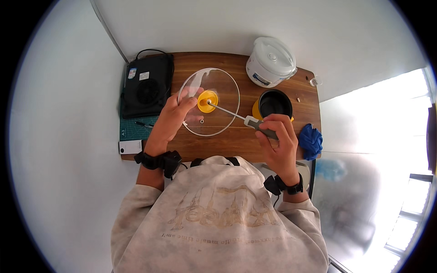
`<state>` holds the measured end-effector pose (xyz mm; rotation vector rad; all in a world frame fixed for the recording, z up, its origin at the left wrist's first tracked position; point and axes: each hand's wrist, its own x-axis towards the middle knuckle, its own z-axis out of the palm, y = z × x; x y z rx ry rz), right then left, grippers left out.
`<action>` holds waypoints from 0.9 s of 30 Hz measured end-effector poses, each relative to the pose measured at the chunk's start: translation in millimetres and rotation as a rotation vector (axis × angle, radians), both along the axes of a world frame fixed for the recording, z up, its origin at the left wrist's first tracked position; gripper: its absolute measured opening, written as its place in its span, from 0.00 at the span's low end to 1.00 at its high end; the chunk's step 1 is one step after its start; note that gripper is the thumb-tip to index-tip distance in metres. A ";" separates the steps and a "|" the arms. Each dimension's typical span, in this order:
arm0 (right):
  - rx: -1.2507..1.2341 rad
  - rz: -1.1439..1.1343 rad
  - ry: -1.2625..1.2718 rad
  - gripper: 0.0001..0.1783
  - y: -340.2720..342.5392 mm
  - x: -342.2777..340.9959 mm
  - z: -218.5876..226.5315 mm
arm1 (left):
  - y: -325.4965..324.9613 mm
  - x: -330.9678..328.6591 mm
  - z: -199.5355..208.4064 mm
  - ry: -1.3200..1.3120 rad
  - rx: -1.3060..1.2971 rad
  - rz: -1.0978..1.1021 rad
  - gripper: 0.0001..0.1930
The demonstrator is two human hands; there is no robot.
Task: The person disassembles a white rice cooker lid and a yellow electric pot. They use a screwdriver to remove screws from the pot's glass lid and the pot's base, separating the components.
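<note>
A round glass lid [223, 84] with a pale rim is tilted up above the table, gripped at its left edge by my left hand [170, 113]. At its centre shows a round yellow knob [201, 105], seen around the screw point. My right hand [283, 145] is wrapped round the grey-and-white handle of a screwdriver [230, 112]. Its long shaft slants left, and the tip meets the middle of the knob. Whether the tip sits in a screw is too small to tell. A small light ring-like piece [202, 121] shows near the lid's lower part.
On the wooden table [218, 146], a yellow pot [275, 102] with a dark inside stands right, before a white lidded rice cooker [268, 59]. A blue cloth [311, 142] lies at the right edge. Left are a black cooktop [148, 86], green cutting mat [129, 130], pen [144, 124] and white box [130, 147].
</note>
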<state>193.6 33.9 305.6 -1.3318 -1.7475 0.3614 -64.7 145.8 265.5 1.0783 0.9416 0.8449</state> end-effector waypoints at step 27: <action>-0.059 -0.118 -0.260 0.12 1.8 -11.9 13.1 | 0.6 6.5 -18.5 0.062 -0.009 0.102 0.21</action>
